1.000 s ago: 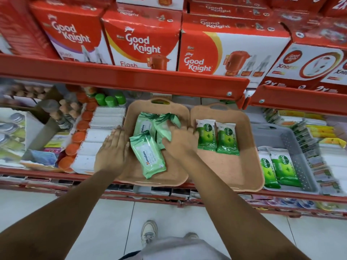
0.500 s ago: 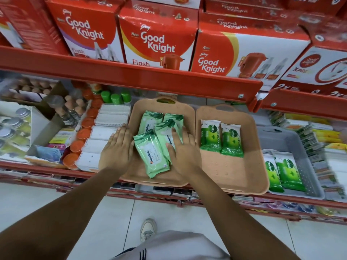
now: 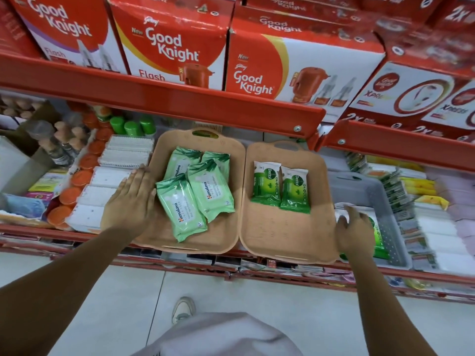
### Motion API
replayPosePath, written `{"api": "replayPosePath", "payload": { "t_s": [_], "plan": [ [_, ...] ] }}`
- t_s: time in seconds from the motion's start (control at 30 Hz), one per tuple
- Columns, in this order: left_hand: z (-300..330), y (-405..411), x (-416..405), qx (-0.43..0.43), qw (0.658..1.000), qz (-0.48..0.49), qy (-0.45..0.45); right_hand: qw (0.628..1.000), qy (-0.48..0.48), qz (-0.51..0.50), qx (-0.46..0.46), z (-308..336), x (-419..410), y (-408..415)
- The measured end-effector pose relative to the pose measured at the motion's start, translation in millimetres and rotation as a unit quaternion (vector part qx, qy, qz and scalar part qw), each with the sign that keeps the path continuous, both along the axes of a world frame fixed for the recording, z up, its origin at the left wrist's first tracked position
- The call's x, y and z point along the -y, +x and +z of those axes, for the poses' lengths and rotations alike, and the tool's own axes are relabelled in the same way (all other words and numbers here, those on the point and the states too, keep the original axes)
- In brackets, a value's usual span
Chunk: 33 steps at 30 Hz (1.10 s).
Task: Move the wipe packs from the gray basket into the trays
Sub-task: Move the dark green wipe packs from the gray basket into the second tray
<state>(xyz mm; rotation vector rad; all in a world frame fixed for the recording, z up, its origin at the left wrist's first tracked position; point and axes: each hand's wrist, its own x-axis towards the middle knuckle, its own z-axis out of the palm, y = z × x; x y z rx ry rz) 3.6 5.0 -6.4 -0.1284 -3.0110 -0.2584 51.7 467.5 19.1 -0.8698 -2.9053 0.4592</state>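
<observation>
Wipe packs (image 3: 376, 235) glossy, in slotted gray basket (image 3: 390, 201); right hand (image 3: 353, 232) grip unclear; left hand (image 3: 133, 201) flat, apart.

"Good Knight" boxes (image 3: 169, 44); "Dettol" packs (image 3: 294, 192); seemingly "Himalaya" packs (image 3: 180, 206).

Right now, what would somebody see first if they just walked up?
Probably the big red Good Knight boxes across the top shelf. Below them sit two tan trays: the left tray holds light green wipe packs, the right tray two dark green Dettol packs. The right hand reaches into the gray basket.
</observation>
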Motion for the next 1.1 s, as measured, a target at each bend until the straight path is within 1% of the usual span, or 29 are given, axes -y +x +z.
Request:
{"api": "replayPosePath", "payload": {
  "t_s": [0.07, 0.13, 0.2, 0.3, 0.4, 0.53, 0.63, 0.7, 0.73, 0.77, 0.87, 0.9, 1.1],
  "plan": [
    [0, 0, 0, 0.000, 1.000, 0.001, -0.004, 0.994, -0.015, 0.000, 0.104, -5, -17, -3],
    [0, 0, 1, 0.001, 1.000, 0.003, -0.009, 0.984, -0.015, 0.027, 0.173, -8, -25, -5],
    [0, 0, 2, 0.002, 1.000, 0.003, -0.013, 0.977, 0.001, 0.047, 0.208, -10, -28, -6],
    [0, -1, 2, -0.007, 1.000, 0.004, -0.014, 0.975, 0.008, 0.049, 0.216, -12, -25, -4],
    [1, -1, -1, -0.015, 1.000, 0.003, -0.006, 0.978, 0.008, 0.064, 0.200, -15, -25, -1],
    [2, 0, -3, -0.010, 1.000, 0.002, 0.001, 0.987, -0.014, 0.068, 0.143, -15, -33, 1],
    [2, 0, -2, -0.003, 1.000, 0.002, -0.002, 0.997, -0.038, 0.052, 0.048, -4, -41, 1],
    [3, 0, -2, 0.002, 1.000, 0.004, -0.001, 0.999, -0.027, 0.036, -0.030, 6, -46, -1],
    [3, 1, -2, 0.002, 1.000, 0.006, 0.001, 0.998, -0.023, 0.037, -0.043, 8, -47, -4],
    [3, 1, -2, 0.002, 1.000, 0.006, 0.004, 0.999, -0.028, 0.039, -0.025, 10, -47, -7],
    [3, 1, -3, 0.006, 1.000, 0.003, 0.006, 0.989, -0.066, 0.038, 0.128, 3, -43, -9],
    [2, 0, -3, 0.006, 1.000, 0.002, 0.006, 0.985, -0.064, 0.039, 0.157, -1, -40, -7],
    [2, -1, -2, 0.004, 1.000, 0.002, 0.013, 0.978, -0.018, 0.036, 0.206, -13, -34, 2]
  ]
}}
